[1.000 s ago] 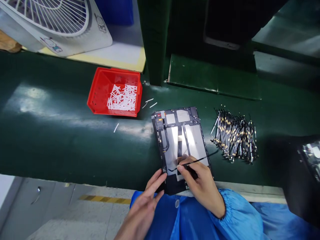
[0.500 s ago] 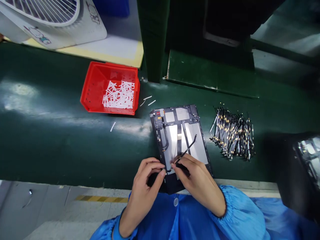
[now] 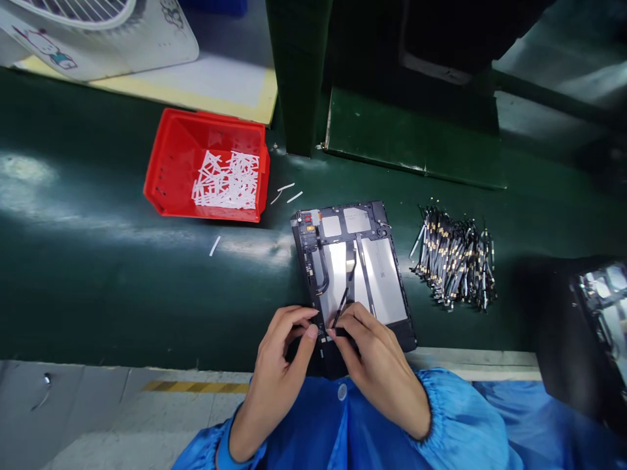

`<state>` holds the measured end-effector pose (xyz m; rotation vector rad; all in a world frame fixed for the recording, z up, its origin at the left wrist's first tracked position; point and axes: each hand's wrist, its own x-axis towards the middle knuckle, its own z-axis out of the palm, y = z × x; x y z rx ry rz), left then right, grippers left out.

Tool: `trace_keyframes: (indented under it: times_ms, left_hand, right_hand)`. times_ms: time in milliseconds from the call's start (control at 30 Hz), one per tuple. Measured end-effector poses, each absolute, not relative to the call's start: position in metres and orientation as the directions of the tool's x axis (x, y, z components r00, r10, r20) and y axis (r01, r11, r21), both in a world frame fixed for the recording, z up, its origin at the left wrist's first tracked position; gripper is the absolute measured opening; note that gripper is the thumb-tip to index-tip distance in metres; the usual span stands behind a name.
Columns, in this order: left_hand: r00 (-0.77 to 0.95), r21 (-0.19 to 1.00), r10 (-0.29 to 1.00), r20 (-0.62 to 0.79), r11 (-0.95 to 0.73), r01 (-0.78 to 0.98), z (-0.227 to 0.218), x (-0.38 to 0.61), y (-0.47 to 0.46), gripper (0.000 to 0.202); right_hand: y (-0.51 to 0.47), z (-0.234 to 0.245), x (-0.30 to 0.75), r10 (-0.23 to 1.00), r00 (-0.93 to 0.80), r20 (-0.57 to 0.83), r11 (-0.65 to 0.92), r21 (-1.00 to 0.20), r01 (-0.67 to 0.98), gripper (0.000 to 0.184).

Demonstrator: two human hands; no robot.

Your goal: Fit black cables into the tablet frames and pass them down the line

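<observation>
An opened tablet [image 3: 385, 277] lies in front of me, its silver battery plates and black ribbon cables exposed. In the pinch of my right hand [image 3: 375, 356] is a thin black flex cable [image 3: 341, 305], its free end slanting up across the plates. The thumb and fingertips of that hand are low over the tablet, close to its left side. My left hand [image 3: 281, 362] rests at the tablet's lower left edge, thumb and forefinger drawn together. Whatever lies between those fingertips is too small to make out.
A red bin [image 3: 159, 163] with white strips [image 3: 228, 183] stands at the upper left; several loose strips lie near it. Right of the tablet is a heap of black flex cables [image 3: 455, 258]. Another opened device [image 3: 600, 307] is at the far right. A green post [image 3: 298, 85] rises behind.
My right hand has shifted left toward my left hand. The flex cable's free end has swung left and lies lower over the battery plates. The view has moved slightly.
</observation>
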<state>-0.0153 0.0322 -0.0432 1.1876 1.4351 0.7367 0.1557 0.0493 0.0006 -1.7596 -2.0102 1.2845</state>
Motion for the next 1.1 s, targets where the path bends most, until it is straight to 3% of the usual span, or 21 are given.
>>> trace_keyframes:
  times_ms: [200,533,767,833,900,1000,1100]
  left_hand:
    - [0.094,0.895,0.92,-0.381,0.342,0.288,-0.044,-0.016,0.029,0.018]
    - [0.103,0.911,0.946,-0.308,0.263,0.317,-0.047,-0.016,0.027,0.019]
    - [0.102,0.929,0.95,-0.296,0.262,0.261,-0.047,-0.016,0.028,0.011]
    - [0.068,0.913,0.933,-0.353,0.328,0.243,-0.046,-0.02,0.023,0.019]
    - [0.079,0.867,0.884,-0.46,0.428,0.254,-0.044,-0.026,0.014,0.02]
    - [0.214,0.795,0.772,-0.599,0.543,0.269,-0.04,-0.037,-0.001,0.025]
    - [0.285,0.739,0.684,-0.671,0.647,0.188,-0.039,-0.04,-0.009,0.029]
  right_hand:
    - [0.046,-0.003,0.151,0.897,-0.263,-0.355,-0.062,-0.69,0.721,0.013]
    - [0.045,-0.005,0.152,0.906,-0.254,-0.338,-0.058,-0.694,0.718,0.012]
    - [0.049,0.008,0.153,0.855,-0.43,-0.288,0.072,-0.756,0.651,0.024]
    - [0.044,0.008,0.151,0.842,-0.462,-0.278,0.126,-0.731,0.671,0.025]
    - [0.039,0.004,0.147,0.87,-0.418,-0.26,0.18,-0.622,0.762,0.021]
    - [0.033,-0.004,0.143,0.927,-0.305,-0.216,0.173,-0.477,0.862,0.016]
    - [0.033,-0.01,0.143,0.943,-0.289,-0.164,0.168,-0.517,0.84,0.012]
